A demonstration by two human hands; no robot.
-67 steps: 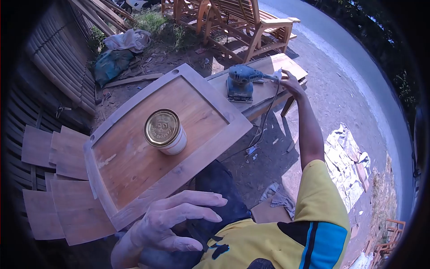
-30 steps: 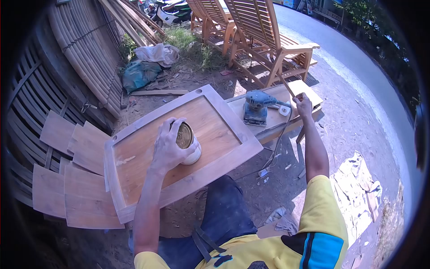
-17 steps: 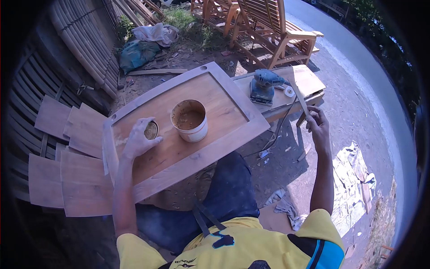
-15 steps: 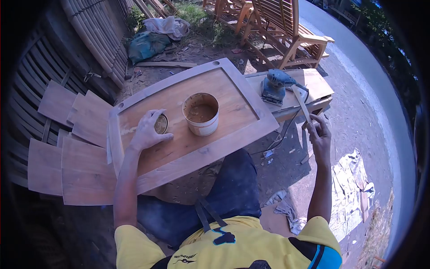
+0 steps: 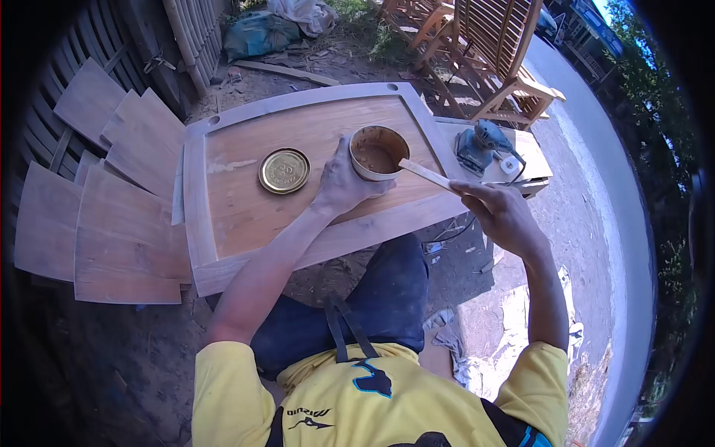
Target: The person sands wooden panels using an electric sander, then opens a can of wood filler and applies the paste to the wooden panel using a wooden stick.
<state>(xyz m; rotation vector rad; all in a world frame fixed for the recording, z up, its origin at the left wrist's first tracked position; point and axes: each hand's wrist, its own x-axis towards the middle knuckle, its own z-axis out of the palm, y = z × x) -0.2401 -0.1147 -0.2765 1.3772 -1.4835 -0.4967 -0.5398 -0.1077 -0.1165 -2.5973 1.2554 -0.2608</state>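
My left hand (image 5: 345, 182) is wrapped round the side of an uncovered can (image 5: 377, 177) with brown paste (image 5: 375, 157) inside. In my right hand (image 5: 500, 214) is a flat wooden stick (image 5: 430, 176), its far tip at the can's rim. The round gold lid (image 5: 284, 170) lies on the panel to the left of the can. Under all of these is a framed wooden panel (image 5: 246, 216), with a pale smear (image 5: 230, 165) near its left side. My left palm and some of its fingers are hidden.
Several loose boards (image 5: 128, 242) lean at the left by a slatted fence (image 5: 56, 112). A blue sander (image 5: 480, 143) with a cord rests on a bench (image 5: 532, 162) at the right. Wooden chairs (image 5: 499, 52) stand behind, and a cloth (image 5: 514, 328) lies on the ground.
My left hand has let go of the lid, now lying flat, and moved right to hold the can. My right hand has brought the stick left to the can's rim.
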